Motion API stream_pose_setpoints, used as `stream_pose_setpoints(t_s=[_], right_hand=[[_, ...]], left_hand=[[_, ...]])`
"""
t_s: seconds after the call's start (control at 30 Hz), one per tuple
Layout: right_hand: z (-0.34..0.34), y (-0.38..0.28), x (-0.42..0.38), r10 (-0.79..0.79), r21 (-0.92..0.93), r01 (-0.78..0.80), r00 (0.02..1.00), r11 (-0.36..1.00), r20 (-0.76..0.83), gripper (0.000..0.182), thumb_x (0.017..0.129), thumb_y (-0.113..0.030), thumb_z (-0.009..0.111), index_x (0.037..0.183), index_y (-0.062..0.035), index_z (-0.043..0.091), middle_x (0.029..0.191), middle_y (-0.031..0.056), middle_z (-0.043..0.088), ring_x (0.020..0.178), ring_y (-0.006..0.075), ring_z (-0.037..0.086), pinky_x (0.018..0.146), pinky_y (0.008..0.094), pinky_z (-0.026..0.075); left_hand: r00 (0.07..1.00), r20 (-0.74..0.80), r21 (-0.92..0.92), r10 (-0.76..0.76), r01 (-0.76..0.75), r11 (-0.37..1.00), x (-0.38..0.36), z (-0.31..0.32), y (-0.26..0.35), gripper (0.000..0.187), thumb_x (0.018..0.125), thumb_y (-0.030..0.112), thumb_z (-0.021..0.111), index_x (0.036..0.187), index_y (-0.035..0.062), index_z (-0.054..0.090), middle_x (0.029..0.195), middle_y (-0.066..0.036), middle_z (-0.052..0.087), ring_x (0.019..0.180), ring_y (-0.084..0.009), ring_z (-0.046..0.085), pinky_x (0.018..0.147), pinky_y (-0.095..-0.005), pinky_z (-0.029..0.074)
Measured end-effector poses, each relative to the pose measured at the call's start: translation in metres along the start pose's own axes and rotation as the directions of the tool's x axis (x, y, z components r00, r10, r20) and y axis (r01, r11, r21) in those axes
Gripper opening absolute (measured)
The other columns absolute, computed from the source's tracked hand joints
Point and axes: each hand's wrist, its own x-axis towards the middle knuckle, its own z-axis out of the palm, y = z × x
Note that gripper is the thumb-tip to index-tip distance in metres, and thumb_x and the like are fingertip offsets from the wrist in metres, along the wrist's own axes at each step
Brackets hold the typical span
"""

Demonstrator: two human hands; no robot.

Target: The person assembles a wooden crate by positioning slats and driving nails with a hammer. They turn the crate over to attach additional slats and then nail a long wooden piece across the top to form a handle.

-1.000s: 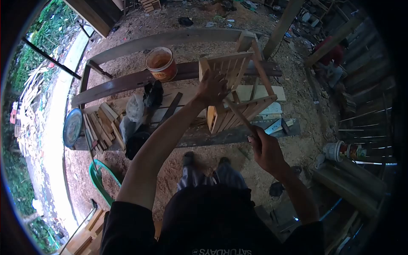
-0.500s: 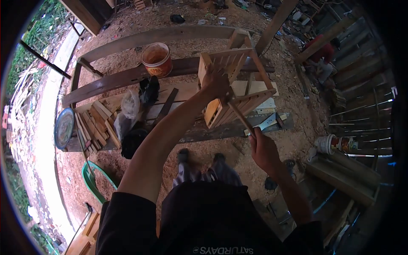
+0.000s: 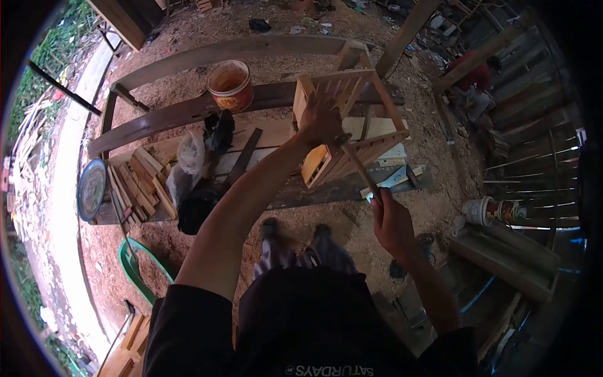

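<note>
A small slatted wooden frame stands on the long wooden bench, its slats running between side pieces. My left hand grips its near upper part, the fingers lying over the wood. In my right hand is the wooden handle of a hammer, which slants up and left across the frame. The hammer's head end is close beside my left wrist and partly lost against it. Under the frame's left side shows a yellowish wooden piece.
On the bench lie wooden strips, plastic bags and a hand saw. A paint bucket stands behind, a round blue-rimmed tray at the left end. A green chair part is lower left. Another person crouches far right.
The hammer's head end shows a little more clearly beside my left wrist. My left hand stays on the frame, and the whole view has shifted slightly.
</note>
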Motion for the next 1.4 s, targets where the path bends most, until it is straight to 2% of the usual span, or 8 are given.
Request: stream_pose_setpoints(t_s=[0.17,0.37,0.67,0.77,0.9,1.2,1.3,1.4], right_hand=[[-0.022,-0.014,0.006,0.067,0.295,-0.061,0.998,0.953,-0.008,0.024,0.097,-0.022,0.043,0.113,-0.0044,0.044,0.066,0.0107,0.053,0.052,0.0238,0.055,0.047,0.0363,0.041],[-0.034,0.028,0.035,0.236,0.563,-0.440,0.886,0.700,0.399,0.026,0.097,-0.029,0.046,0.101,-0.0040,0.052,0.064,-0.0016,0.046,0.050,0.0061,0.039,0.046,0.0267,0.034],[-0.028,0.099,0.075,-0.013,0.441,-0.198,0.903,0.875,0.430,0.025,0.093,-0.026,0.052,0.097,-0.0025,0.057,0.063,-0.0028,0.045,0.053,0.0064,0.040,0.047,0.0251,0.034],[-0.042,0.090,0.085,0.026,0.588,-0.292,0.908,0.754,0.418,0.022,0.095,-0.025,0.051,0.096,-0.0033,0.057,0.061,-0.0025,0.046,0.046,0.0046,0.040,0.040,0.0222,0.032],[-0.038,0.104,0.091,-0.183,0.425,0.004,0.906,0.905,0.381,0.027,0.093,-0.025,0.052,0.097,0.0006,0.060,0.062,-0.0006,0.047,0.053,0.0071,0.042,0.047,0.0268,0.035],[-0.055,0.105,0.108,-0.084,0.436,-0.168,0.861,0.884,0.501,0.028,0.092,-0.023,0.054,0.101,0.0029,0.060,0.064,0.0034,0.050,0.059,0.0107,0.045,0.055,0.0323,0.039],[-0.036,0.110,0.098,-0.260,0.463,0.074,0.899,0.883,0.352,0.030,0.092,-0.024,0.055,0.103,0.0023,0.060,0.065,0.0051,0.053,0.060,0.0114,0.047,0.055,0.0325,0.039],[-0.041,0.111,0.099,-0.128,0.452,-0.087,0.896,0.888,0.426,0.033,0.092,-0.025,0.055,0.107,0.0032,0.060,0.071,0.0096,0.059,0.065,0.0154,0.055,0.058,0.0339,0.043]], left_hand=[[0.986,0.164,0.020,-0.036,0.033,0.999,0.004,-0.022,0.003,0.031,0.088,0.027,0.047,0.112,0.0105,0.059,0.126,-0.010,0.048,0.127,-0.0293,0.035,0.106,-0.0543,0.022],[0.991,-0.098,-0.154,-0.090,0.074,0.985,0.008,0.027,-0.004,0.041,0.084,0.028,0.052,0.117,0.0041,0.056,0.133,-0.014,0.042,0.133,-0.0317,0.026,0.110,-0.0541,0.014],[0.921,-0.121,-0.280,-0.369,0.325,0.903,-0.002,0.006,0.004,0.067,0.088,0.025,0.045,0.142,0.0011,0.015,0.148,-0.026,0.005,0.139,-0.0412,0.003,0.111,-0.0573,0.003],[0.917,-0.072,-0.320,-0.393,0.352,0.880,-0.002,0.007,0.004,0.066,0.089,0.025,0.044,0.142,-0.0002,0.014,0.149,-0.026,0.005,0.139,-0.0414,0.002,0.110,-0.0576,0.004],[0.913,-0.045,-0.352,-0.405,0.365,0.862,-0.003,0.003,0.003,0.066,0.090,0.026,0.042,0.142,-0.0023,0.013,0.149,-0.026,0.005,0.138,-0.0421,0.003,0.111,-0.0568,0.007],[0.901,-0.034,-0.327,-0.432,0.398,0.857,-0.002,0.003,0.002,0.062,0.090,0.025,0.042,0.139,-0.0036,0.017,0.148,-0.024,0.013,0.139,-0.0397,0.007,0.111,-0.0548,0.009],[0.902,-0.007,-0.309,-0.431,0.408,0.859,-0.004,0.001,0.004,0.061,0.090,0.023,0.042,0.140,-0.0024,0.017,0.147,-0.024,0.015,0.139,-0.0391,0.007,0.111,-0.0545,0.009],[0.906,0.018,-0.277,-0.424,0.412,0.868,-0.002,-0.002,0.004,0.061,0.091,0.025,0.039,0.139,-0.0051,0.018,0.148,-0.023,0.014,0.140,-0.0370,0.007,0.112,-0.0528,0.009]])
